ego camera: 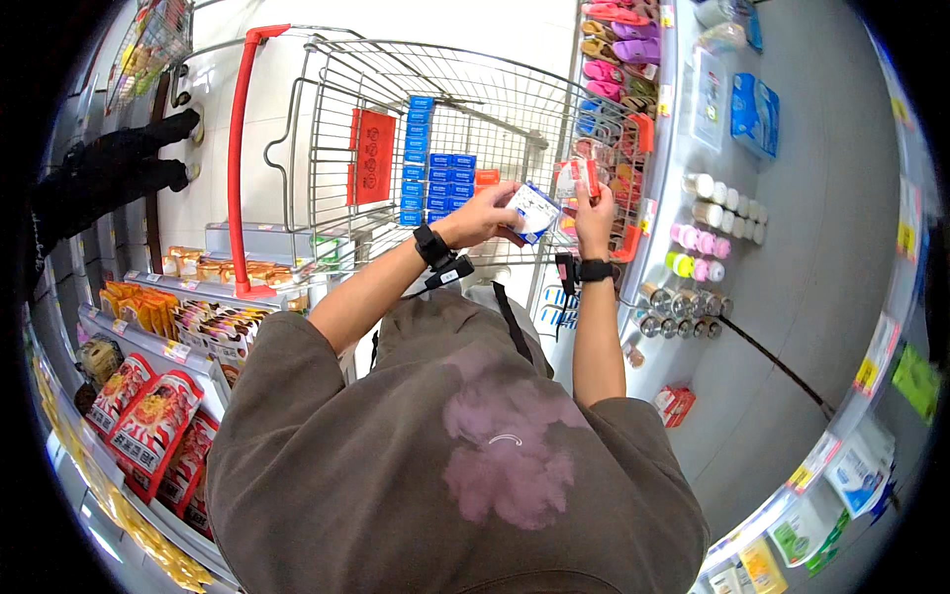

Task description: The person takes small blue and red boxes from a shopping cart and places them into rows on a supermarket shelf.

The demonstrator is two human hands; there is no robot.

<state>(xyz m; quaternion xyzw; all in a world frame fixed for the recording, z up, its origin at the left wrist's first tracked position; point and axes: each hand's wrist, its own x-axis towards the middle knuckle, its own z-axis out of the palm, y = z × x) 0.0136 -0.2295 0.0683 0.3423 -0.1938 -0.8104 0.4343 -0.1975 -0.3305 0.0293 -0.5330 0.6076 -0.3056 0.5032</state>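
Observation:
My left hand (493, 215) holds a white and blue packet (533, 213) above the near side of a wire shopping cart (445, 56). To its right, my right hand (594, 215) grips a red and white packet (576, 178) near the cart's front end. Inside the cart stand stacks of small light-blue boxes (414, 157) and dark-blue boxes (450, 183). An orange box (486, 177) lies beside them, partly hidden by my left hand. Both wrists wear black straps with small devices.
Shelves with jars (724, 197), slippers (634, 50) and a blue pack (755, 115) stand at right. Bagged snacks (154, 423) fill shelves at lower left. The cart's red handle (239, 163) is at left. Another person's legs (119, 160) and a second cart (148, 56) appear at far left.

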